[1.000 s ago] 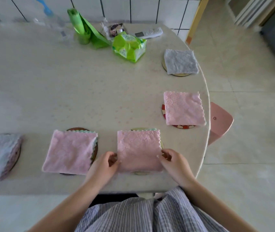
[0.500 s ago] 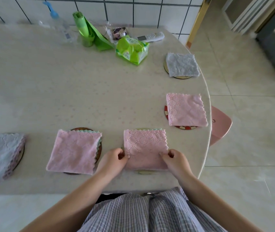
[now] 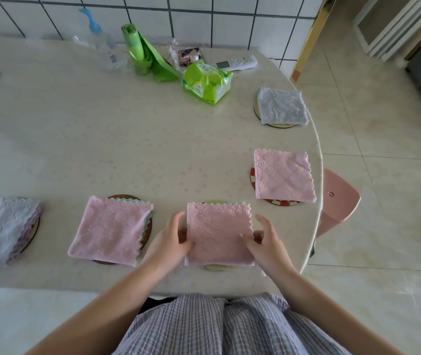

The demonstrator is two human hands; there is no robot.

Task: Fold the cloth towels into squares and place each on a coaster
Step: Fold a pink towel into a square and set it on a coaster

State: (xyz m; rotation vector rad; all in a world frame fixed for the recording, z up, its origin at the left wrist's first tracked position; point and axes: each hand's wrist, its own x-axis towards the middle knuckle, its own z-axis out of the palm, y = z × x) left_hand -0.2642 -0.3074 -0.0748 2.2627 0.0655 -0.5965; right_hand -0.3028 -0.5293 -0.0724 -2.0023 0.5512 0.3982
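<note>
- A pale speckled worktop (image 3: 117,139) with a rounded edge is standing against a white tiled wall (image 3: 204,16), and glossy beige floor tiles (image 3: 383,226) are showing to the right.
- The left hand (image 3: 171,239) is pinching the left edge of the folded pink towel (image 3: 219,234), fingers curled onto it.
- The right hand (image 3: 265,242) is gripping the towel's right edge, thumb on top (its forefinger is lifting clear).
- That towel is lying square on a pale coaster (image 3: 215,267), whose rim is peeking out at front and back.
- Other folded towels are sitting on coasters: a pink one (image 3: 112,231) just left, a grey stack (image 3: 1,229) at far left, a second pink towel (image 3: 283,176) on a red-patterned coaster (image 3: 281,202), and a grey towel (image 3: 281,106) farther back.
- A spray bottle (image 3: 99,39), green bag roll (image 3: 140,49), green packet (image 3: 206,82) and remote control (image 3: 237,63) are crowding the back edge.
- A pink stool (image 3: 337,201) is poking out beside the worktop.
</note>
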